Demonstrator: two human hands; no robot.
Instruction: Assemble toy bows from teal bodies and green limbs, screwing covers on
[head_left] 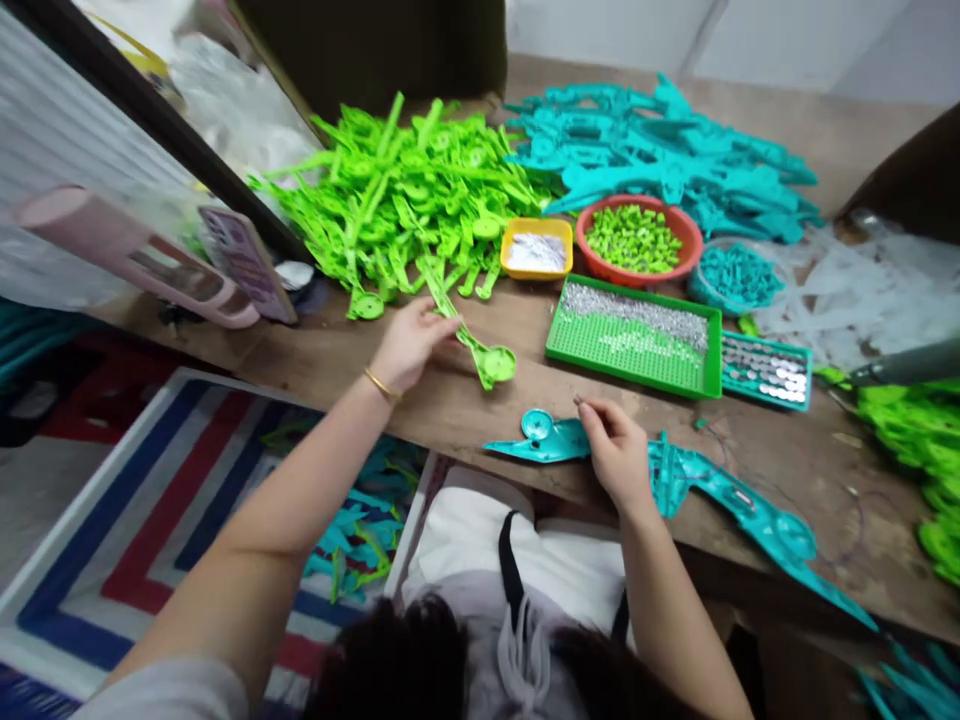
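My left hand [409, 345] pinches a long, bright green plastic part [496, 366] that has a round, dish-like end. That end points toward me over the wooden table, and the far end reaches the heap of similar green parts [420, 190]. Near the table's front edge lies a long teal plastic part [739, 497] with a round cup at its left end. Over its middle, my right hand [619, 450] hides a stretch of it. The thumb and forefinger there are pressed together on something tiny and dark, too small to name.
Behind stand a yellow dish [537, 272], a red bowl of small green pieces [694, 250], a tub of teal pieces [739, 275], a green perforated tray [630, 372] of tiny metal pieces and a teal tray of discs [769, 370]. A phone [251, 265] leans at left; teal parts [660, 150] pile up behind.
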